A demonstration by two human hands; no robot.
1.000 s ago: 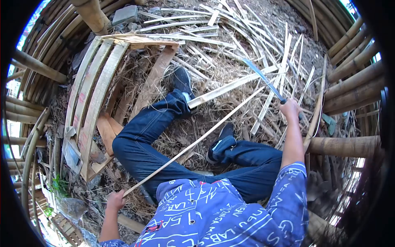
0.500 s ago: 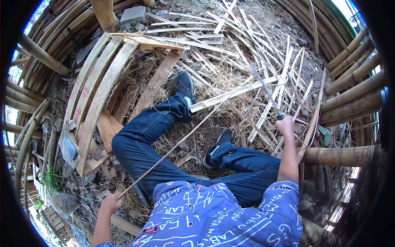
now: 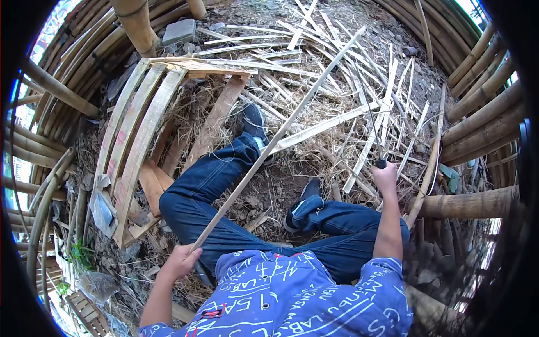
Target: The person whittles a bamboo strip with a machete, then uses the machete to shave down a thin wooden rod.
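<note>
My left hand (image 3: 181,262) is closed around the lower end of a long bamboo strip (image 3: 275,140). From my left thigh the strip slants up and away, its far end over the scattered slats. In my right hand (image 3: 386,180) is a long, thin-bladed knife (image 3: 374,126), gripped by its dark handle. The blade points away from me, apart from the strip. A split bamboo slat (image 3: 325,128) lies beyond my feet, passing beneath the held strip. My legs in blue jeans (image 3: 196,185) are bent on either side of a patch of soil.
A slatted wooden crate (image 3: 140,135) lies at left, holding loose boards and dry fibre. Many pale bamboo slats (image 3: 387,101) cover the ground ahead. A grey block (image 3: 179,32) sits at the back. Bamboo poles (image 3: 471,202) wall both sides.
My left hand has moved up and inward, and the strip has swung to a steeper angle with its broad side showing. My right hand has lowered slightly, and the blade now points more steeply away.
</note>
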